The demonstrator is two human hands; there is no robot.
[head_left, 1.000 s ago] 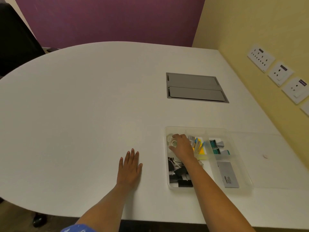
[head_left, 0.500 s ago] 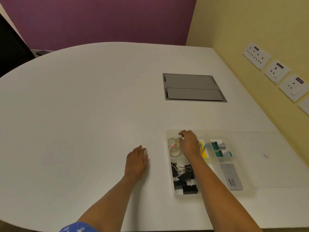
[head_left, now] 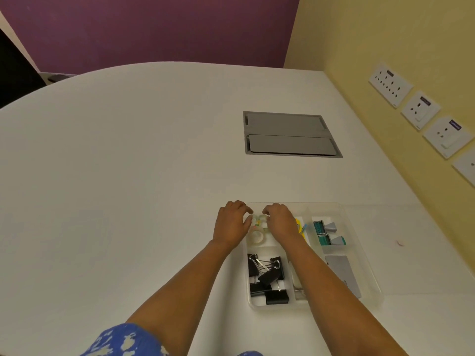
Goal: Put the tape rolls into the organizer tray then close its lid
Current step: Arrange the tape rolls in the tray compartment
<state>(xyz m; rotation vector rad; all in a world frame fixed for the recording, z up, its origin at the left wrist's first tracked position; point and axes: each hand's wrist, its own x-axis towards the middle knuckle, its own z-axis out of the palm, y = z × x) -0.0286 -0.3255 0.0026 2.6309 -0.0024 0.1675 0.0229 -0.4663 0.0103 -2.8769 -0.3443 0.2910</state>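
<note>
Both hands meet lower-center of frame over organizer tray (head_left: 359,253), far-left compartment. Left hand (head_left: 231,224) & right hand (head_left: 281,223) curl fingers round tape rolls (head_left: 258,231) there; can't tell if actually gripping. Clear lid (head_left: 411,247) lies open, right of tray.

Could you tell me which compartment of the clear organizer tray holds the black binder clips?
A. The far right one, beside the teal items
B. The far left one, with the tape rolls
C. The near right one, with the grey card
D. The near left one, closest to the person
D: the black binder clips fill the near left compartment of the organizer tray, nearer than the tape rolls.
</note>
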